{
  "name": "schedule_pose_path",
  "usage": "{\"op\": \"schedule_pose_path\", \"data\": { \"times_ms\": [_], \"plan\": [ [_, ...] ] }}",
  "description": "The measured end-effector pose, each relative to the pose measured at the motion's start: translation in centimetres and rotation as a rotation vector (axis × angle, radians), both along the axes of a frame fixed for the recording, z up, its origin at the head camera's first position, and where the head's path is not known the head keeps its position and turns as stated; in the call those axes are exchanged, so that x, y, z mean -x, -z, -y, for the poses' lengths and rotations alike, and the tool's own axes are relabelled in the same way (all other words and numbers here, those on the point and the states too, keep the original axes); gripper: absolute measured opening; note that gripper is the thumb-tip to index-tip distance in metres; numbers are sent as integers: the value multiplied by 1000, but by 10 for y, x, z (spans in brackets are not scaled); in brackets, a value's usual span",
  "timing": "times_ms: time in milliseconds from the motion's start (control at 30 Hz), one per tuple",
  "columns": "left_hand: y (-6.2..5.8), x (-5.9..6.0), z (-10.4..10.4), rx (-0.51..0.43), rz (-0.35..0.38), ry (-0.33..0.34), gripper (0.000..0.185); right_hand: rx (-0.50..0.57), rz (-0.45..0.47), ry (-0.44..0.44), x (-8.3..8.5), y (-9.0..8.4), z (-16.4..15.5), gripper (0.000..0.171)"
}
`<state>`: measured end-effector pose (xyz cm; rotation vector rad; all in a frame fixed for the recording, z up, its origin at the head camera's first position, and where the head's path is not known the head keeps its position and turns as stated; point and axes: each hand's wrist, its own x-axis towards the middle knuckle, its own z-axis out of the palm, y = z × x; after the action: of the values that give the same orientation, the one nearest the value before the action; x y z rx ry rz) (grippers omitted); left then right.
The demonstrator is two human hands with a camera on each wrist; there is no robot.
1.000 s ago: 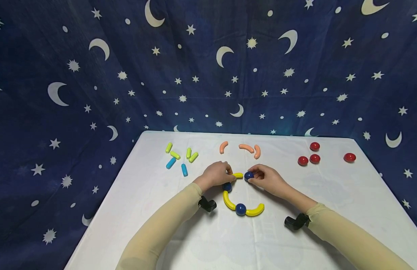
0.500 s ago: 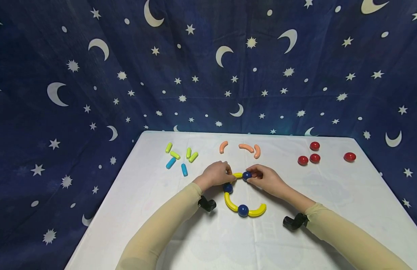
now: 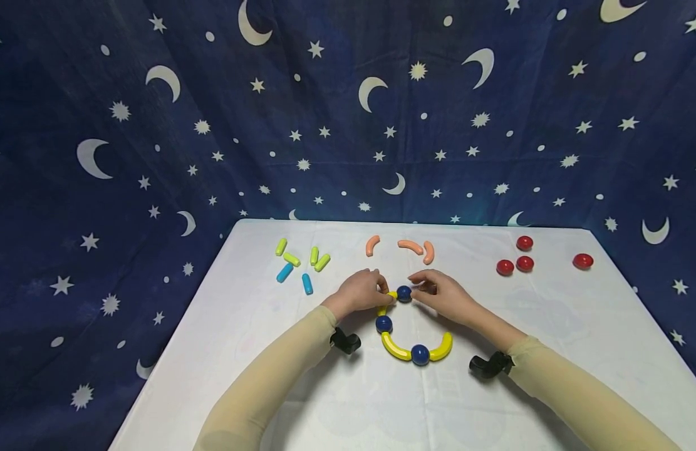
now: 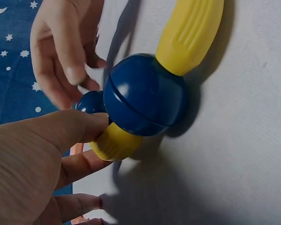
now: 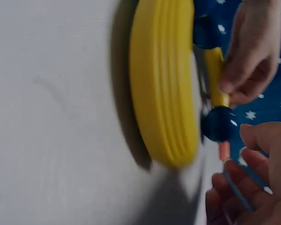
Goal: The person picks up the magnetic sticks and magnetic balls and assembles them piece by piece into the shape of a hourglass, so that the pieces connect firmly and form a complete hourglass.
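Left hand (image 3: 360, 291) grip clamped on curved yellow rod (image 4: 116, 143); blue ball (image 3: 404, 294) at its end, between hands. Right hand (image 3: 446, 299) grip apart, beside ball. Joining seemingly made; next likely calls for swinging loose-ended yellow rod (image 3: 441, 347) to ball.

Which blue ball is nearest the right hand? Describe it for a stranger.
On the white table, find the curved yellow-and-blue chain. At its far end, by the right hand, is the blue ball. It joins one yellow piece only; the other two balls each sit between two.
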<state>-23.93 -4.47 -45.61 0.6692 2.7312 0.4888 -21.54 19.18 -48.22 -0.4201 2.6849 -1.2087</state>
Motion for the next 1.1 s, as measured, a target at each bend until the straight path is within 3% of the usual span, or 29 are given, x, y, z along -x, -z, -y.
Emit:
{"op": "schedule_pose_path", "data": {
  "times_ms": [167,267,400,567,767,1100],
  "plan": [
    [-2,-2,0,-8,11,-6,23,-194,18,95,-19,-16,-23,23],
    [-3,-3,0,-6,9,-7,24,-322,124,91,-37,-24,-34,30],
    [-2,-2,1,-2,-2,-2,25,-401,258,77,-63,-24,-36,45],
    [0,-1,1,-12,-3,18,25,-453,235,90,-79,-17,-28,54],
    [1,-1,1,-22,17,29,25,-460,203,94,-70,-13,-20,45],
    [1,0,1,-26,14,66,27,-457,34,141,-33,-10,-13,29]
  ]
}}
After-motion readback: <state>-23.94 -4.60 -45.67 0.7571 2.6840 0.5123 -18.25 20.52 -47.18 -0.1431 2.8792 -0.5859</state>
